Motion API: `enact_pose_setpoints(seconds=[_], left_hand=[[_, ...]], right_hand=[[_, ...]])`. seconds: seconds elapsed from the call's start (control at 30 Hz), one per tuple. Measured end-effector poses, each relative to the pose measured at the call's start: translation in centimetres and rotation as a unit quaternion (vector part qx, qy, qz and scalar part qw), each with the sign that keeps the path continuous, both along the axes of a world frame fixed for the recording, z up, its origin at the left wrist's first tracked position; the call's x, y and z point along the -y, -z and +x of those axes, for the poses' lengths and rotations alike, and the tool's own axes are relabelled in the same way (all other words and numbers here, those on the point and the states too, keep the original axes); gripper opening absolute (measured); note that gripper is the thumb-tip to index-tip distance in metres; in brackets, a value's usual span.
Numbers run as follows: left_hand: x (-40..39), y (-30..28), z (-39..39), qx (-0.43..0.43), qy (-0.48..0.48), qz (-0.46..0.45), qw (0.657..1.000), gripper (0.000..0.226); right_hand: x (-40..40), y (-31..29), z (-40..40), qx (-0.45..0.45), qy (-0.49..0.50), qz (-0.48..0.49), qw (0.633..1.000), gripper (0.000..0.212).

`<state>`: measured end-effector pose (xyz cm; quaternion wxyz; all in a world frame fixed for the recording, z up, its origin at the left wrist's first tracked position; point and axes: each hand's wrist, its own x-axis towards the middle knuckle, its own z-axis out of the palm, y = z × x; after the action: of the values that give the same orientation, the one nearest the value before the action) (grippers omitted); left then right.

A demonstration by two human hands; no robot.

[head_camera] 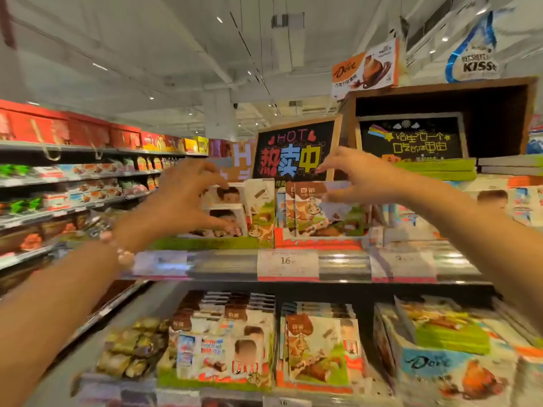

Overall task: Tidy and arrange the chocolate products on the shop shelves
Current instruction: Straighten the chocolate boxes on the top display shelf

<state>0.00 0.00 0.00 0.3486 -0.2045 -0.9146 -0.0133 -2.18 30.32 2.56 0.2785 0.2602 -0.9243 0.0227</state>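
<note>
Reaching toward the upper shelf at centre frame, both hands hover with fingers spread and curved, holding nothing. The left hand (188, 198) nears white Kinder cartons (227, 214) showing a child's picture; the right hand (357, 179) nears upright brown-and-green chocolate boxes (311, 210) with a cartoon cow. To do this well, each hand probably should square the packs upright, faces forward, flush with the tray fronts. Readable writing: a blackboard sign (295, 152) says "HOT", a price tag (288, 264) "16", an orange Dove box (365, 69) upper right, and a "KISSES" bag (476, 51).
</note>
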Motion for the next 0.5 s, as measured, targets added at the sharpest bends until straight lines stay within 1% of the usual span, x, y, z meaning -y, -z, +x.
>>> enact_pose_setpoints(seconds=[0.07,0.13,0.2,0.3,0.4,0.5], left_hand=[[0.2,-0.2,-0.6,0.035,0.016,0.016,0.999,0.063],[0.8,-0.2,-1.2,0.082,0.038,0.053,0.995,0.052],[1.4,-0.1,-2.0,0.109,0.057,0.08,0.989,0.039],[1.7,0.1,-2.5,0.111,0.077,0.077,0.988,0.025],[1.6,0.2,-2.5,0.101,0.096,0.072,0.988,0.025],[1.8,0.3,-2.5,0.094,0.096,0.067,0.989,0.016]], right_hand=[[-0.1,-0.3,-0.8,0.056,0.009,0.0,0.998,0.06],[-0.1,-0.3,-1.4,0.097,-0.004,-0.023,0.995,0.053],[-0.1,-0.2,-2.0,0.122,-0.033,-0.054,0.991,0.047],[-0.2,-0.5,-2.0,0.132,-0.061,-0.09,0.985,0.042],[0.3,-0.6,-1.7,0.155,-0.09,-0.124,0.976,0.04],[0.7,-1.2,-1.2,0.168,-0.089,-0.127,0.974,0.044]])
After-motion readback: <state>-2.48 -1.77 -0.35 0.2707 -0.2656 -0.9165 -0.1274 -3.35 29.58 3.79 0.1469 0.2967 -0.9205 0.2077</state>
